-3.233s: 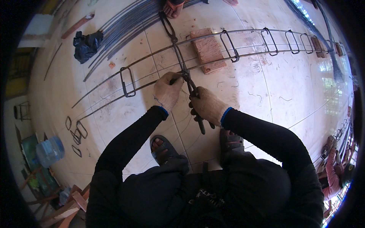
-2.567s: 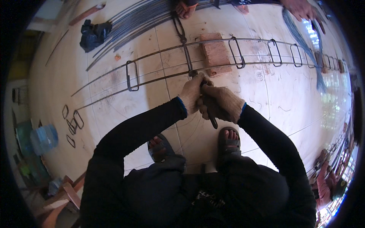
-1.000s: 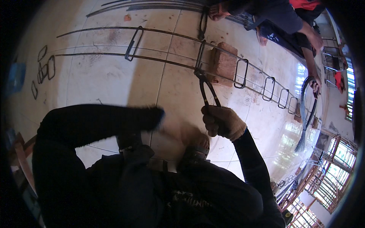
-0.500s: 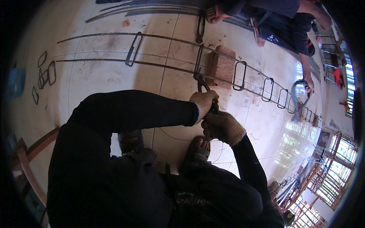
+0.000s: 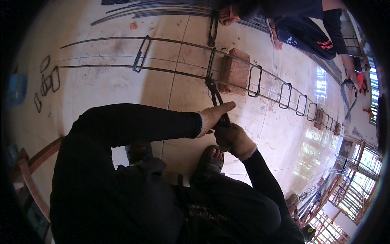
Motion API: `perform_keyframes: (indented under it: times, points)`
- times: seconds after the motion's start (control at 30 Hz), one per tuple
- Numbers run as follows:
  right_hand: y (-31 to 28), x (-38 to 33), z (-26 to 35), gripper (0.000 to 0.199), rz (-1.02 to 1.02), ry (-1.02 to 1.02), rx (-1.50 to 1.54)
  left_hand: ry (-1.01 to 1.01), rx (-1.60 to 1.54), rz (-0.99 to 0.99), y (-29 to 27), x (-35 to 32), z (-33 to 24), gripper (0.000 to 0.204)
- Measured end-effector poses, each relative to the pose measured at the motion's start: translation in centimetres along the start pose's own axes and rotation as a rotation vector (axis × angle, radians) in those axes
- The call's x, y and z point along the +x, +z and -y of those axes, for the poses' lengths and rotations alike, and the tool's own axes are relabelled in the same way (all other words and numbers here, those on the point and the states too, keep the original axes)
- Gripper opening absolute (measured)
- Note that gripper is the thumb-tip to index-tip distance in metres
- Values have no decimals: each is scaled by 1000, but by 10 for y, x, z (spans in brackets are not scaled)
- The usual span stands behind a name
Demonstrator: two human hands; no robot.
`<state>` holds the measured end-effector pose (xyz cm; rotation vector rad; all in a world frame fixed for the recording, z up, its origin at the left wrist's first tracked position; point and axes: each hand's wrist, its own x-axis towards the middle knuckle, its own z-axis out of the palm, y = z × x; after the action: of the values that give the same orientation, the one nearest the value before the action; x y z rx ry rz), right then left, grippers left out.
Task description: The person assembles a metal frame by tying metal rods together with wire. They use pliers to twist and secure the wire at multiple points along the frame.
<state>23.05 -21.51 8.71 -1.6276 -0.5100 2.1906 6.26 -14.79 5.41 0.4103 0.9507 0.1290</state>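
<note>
In brown work gloves, both my hands are at a pair of dark pincers (image 5: 216, 94), whose jaws meet the near bar of a long steel rebar frame (image 5: 174, 72) at the foot of a rectangular stirrup (image 5: 211, 63). My right hand (image 5: 236, 141) is closed round the lower handle ends. My left hand (image 5: 213, 118) lies against the handles just above it, one finger stretched across them and the others partly hidden. A red brick (image 5: 235, 72) sits under the frame, right of the jaws. Another stirrup (image 5: 141, 55) leans on the bars farther left.
Loose stirrups (image 5: 49, 79) lie on the tiled floor at far left. A second pair of pincers (image 5: 212, 30) lies beyond the frame, near a co-worker's foot (image 5: 228, 15). Long bars (image 5: 162, 10) lie behind. At right, the co-worker's hand holds a wire bundle (image 5: 348, 97). A wooden chair (image 5: 38, 160) stands at left.
My left hand has loosened, with a finger now stretched out, and more of the handles shows. My right hand has shifted slightly left. The co-worker's hand and wire bundle have moved right, away from the frame.
</note>
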Motion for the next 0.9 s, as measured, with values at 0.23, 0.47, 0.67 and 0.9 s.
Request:
perform_keyframes:
  times: [0.23, 0.47, 0.67, 0.9]
  points:
    - [7, -5, -16, 27, 116, -54, 96, 3, -278, -20, 4, 12, 3, 40]
    - [62, -33, 21, 74, -439, -238, -1150, 13, 60, -181, 10, 8, -2, 43]
    - [69, -7, 17, 74, -670, -29, -1284, -60, 69, -140, 13, 4, -8, 71]
    - [21, -9, 38, 27, -137, 14, -549, 46, 447, -194, -5, -24, -20, 96]
